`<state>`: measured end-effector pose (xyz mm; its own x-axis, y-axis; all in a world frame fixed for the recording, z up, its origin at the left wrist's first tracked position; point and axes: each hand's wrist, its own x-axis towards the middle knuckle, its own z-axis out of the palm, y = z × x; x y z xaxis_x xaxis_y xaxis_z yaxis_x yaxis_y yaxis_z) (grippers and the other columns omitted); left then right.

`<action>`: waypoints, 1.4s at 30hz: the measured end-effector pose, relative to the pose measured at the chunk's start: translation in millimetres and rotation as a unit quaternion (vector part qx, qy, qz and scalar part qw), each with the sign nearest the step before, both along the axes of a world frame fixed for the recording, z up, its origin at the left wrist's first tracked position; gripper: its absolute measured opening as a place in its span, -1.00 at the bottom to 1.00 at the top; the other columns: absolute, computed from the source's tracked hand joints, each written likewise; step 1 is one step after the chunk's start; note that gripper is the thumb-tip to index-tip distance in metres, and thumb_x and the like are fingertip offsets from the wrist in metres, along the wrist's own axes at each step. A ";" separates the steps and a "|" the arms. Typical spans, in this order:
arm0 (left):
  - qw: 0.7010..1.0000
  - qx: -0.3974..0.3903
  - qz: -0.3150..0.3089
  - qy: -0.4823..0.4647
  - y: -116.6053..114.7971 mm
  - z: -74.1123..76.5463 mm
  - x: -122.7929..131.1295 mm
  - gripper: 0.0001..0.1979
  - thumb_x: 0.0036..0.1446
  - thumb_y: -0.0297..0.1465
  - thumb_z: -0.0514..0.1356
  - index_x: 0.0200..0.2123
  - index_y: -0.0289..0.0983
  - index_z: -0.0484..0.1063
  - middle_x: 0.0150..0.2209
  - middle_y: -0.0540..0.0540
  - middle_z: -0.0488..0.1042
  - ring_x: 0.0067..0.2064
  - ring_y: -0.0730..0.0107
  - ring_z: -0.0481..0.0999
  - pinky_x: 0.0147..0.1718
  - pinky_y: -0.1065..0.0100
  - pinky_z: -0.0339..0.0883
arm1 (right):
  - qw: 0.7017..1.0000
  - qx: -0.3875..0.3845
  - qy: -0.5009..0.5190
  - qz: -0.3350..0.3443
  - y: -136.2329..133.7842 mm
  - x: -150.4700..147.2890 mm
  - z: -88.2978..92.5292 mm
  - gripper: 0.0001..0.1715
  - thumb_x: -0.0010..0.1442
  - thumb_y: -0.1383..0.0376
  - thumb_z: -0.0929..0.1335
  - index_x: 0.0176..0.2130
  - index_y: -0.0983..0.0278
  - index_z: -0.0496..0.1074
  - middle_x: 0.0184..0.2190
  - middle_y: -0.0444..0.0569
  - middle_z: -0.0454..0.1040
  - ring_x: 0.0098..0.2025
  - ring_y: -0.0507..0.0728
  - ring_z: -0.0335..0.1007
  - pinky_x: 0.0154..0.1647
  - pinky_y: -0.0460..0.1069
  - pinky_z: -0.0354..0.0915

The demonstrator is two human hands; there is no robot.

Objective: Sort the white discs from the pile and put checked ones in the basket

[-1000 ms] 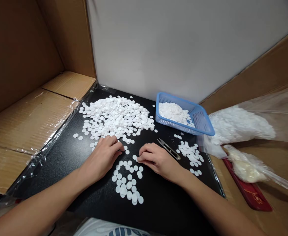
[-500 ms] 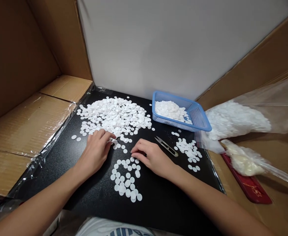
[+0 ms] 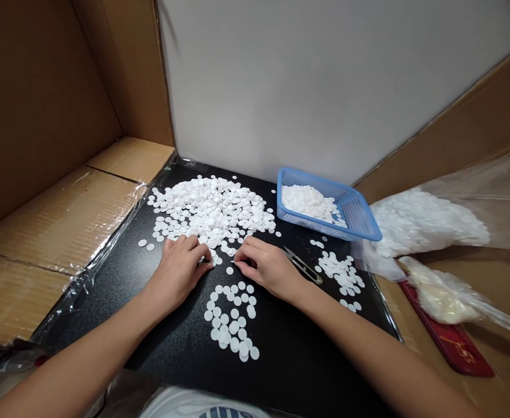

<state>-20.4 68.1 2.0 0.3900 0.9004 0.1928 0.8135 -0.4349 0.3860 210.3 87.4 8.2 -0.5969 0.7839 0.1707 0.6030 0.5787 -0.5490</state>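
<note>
My left hand [image 3: 181, 268] is at the near edge of a broad pile of small round white discs [image 3: 213, 203]. Its thumb and forefinger are pinched, with a bit of white showing between them; loose discs touch the fingertips. To the right, my right hand [image 3: 268, 268] holds a white disc [image 3: 232, 262] by its edge between thumb and fingers. Below both hands lies a smaller scatter of single discs [image 3: 234, 326]. Thread snips [image 3: 302, 267] rest just beyond my right hand, partly hidden by it.
A blue plastic basket [image 3: 331, 228] with more discs stands at the back right. Another small group of discs [image 3: 342, 273] lies before it. A clear bag of discs [image 3: 431, 220] and a bag of pale material [image 3: 444, 296] on a red case [image 3: 467, 354] sit at right. Cardboard [image 3: 54, 220] borders the left.
My right hand has moved up and away from the near scatter to the pile's edge, and now pinches a disc. My left fingers have come closer together. The view has shifted slightly.
</note>
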 end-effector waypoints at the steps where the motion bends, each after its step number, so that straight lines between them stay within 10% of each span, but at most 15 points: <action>1: 1.000 -0.001 0.000 -0.004 -0.1 -0.7 0.7 -0.96 0.25 -0.41 0.25 -0.29 -0.19 0.46 -0.30 -0.02 0.39 -0.20 0.21 0.37 -0.15 0.18 0.10 | 1.000 0.003 -0.012 0.017 -2.3 4.6 0.7 -0.87 0.25 0.46 0.38 -0.29 0.24 0.45 -0.30 -0.09 0.43 -0.30 0.06 0.38 -0.27 -0.05 0.30; 13: 0.987 -0.108 -0.100 -0.059 1.9 5.2 0.2 -0.92 0.17 -0.32 0.35 -0.37 -0.15 0.54 -0.33 0.01 0.44 -0.21 0.23 0.38 -0.14 0.18 0.09 | 0.999 -0.040 0.032 -0.011 -6.0 3.9 -2.2 -0.90 0.32 0.39 0.36 -0.18 0.23 0.50 -0.24 -0.03 0.47 -0.18 0.11 0.44 -0.15 0.00 0.37; 24: 0.999 0.002 -0.038 -0.019 6.8 -1.1 -0.7 -0.85 0.30 -0.44 0.16 -0.21 -0.12 0.54 -0.31 -0.03 0.39 -0.21 0.21 0.35 -0.18 0.19 0.08 | 0.996 -0.080 0.007 -0.027 15.5 -30.9 -0.8 -0.90 0.19 0.43 0.45 -0.36 0.26 0.50 -0.37 -0.13 0.42 -0.33 0.04 0.37 -0.32 -0.06 0.24; 42: 0.999 0.029 -0.002 0.015 5.7 2.6 4.7 -0.91 0.18 -0.51 0.29 -0.27 -0.20 0.49 -0.32 -0.03 0.44 -0.20 0.19 0.36 -0.20 0.21 0.03 | 1.000 0.008 0.029 0.009 -17.2 22.7 -4.8 -0.89 0.32 0.41 0.37 -0.17 0.26 0.51 -0.28 -0.04 0.46 -0.22 0.11 0.40 -0.17 0.00 0.33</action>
<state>-15.7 73.7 4.5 0.4006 0.8863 0.2321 0.8224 -0.4596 0.3354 233.0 70.2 3.4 -0.6000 0.7696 0.2183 0.5598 0.5988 -0.5728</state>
